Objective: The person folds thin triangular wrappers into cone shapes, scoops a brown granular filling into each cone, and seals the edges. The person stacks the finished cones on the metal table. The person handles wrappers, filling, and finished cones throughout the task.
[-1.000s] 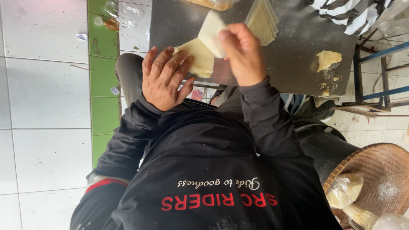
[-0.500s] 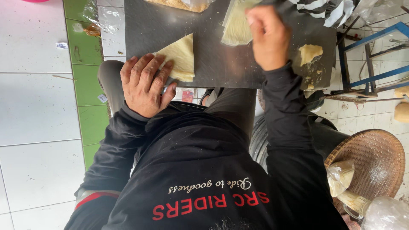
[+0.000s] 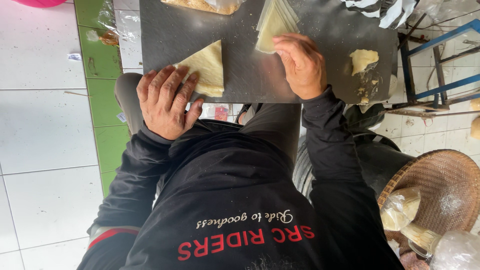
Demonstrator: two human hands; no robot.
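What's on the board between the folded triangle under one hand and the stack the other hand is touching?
Nothing: in the head view, only bare dark board lies between the triangle and the stack.

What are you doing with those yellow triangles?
A person sits at a dark board. The left hand rests its fingers on one folded pastry triangle. The right hand touches a stack of thin pastry sheets. A lump of pale dough lies to the right.
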